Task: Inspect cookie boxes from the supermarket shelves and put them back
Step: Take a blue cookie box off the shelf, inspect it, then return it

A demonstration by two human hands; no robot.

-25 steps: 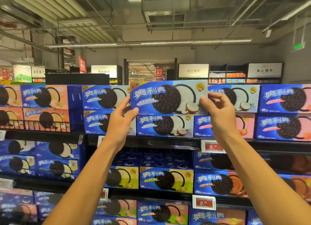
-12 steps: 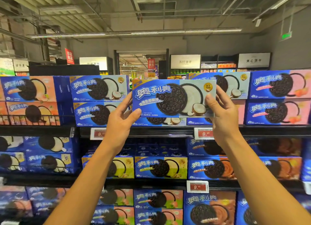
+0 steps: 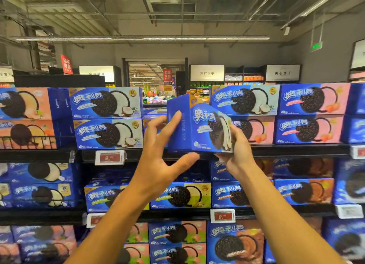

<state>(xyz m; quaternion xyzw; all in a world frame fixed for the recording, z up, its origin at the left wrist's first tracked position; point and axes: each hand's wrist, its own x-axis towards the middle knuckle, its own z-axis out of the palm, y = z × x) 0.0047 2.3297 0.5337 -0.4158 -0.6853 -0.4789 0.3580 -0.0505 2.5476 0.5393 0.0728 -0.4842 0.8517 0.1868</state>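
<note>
Blue cookie box [image 3: 199,125], one, right hand [image 3: 238,155] grip clasping it, left hand [image 3: 160,161] splayed, fingertips touching.

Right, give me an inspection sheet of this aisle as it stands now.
Surface: top shelf, gap in the coconut row.
Job's things: coconut cookie box, off the shelf, turned end-on.
Clutter: nothing seen.
Hands: right hand grips the box's right end; left hand spread, fingertips at its blue end.
Cables: nothing seen.
Surroundings: stacked cookie boxes, red price tags, aisle signs behind.
</note>
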